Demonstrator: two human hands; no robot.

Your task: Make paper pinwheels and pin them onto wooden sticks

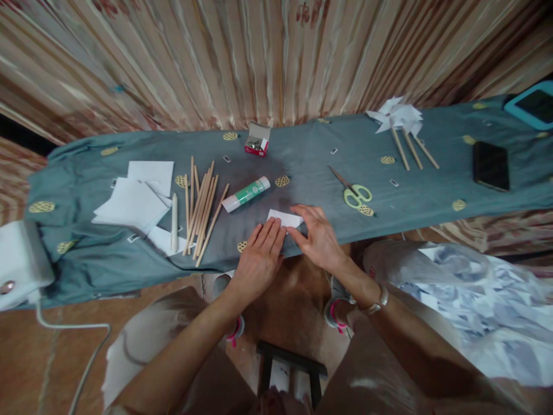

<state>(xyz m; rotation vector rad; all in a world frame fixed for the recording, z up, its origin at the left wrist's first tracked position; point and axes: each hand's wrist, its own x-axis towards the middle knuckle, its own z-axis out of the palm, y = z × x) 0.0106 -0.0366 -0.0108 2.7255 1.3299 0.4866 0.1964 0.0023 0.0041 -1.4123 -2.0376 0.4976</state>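
Note:
A small folded piece of white paper (285, 218) lies on the grey-blue cloth (302, 155) near its front edge. My left hand (259, 258) lies flat on the cloth with its fingers stretched out, the fingertips on the paper's left end. My right hand (318, 237) presses on the paper's right end with curled fingers. A white and green glue stick (246, 194) lies just behind the paper. Green-handled scissors (353, 191) lie to the right of my hands.
Several wooden sticks (202, 210) and a stack of white paper squares (133, 202) lie at the left. A small red box of pins (257, 140) stands at the back. Paper pinwheels on sticks (400, 124), a black phone (490, 166) and a teal tablet (531, 104) are at the right.

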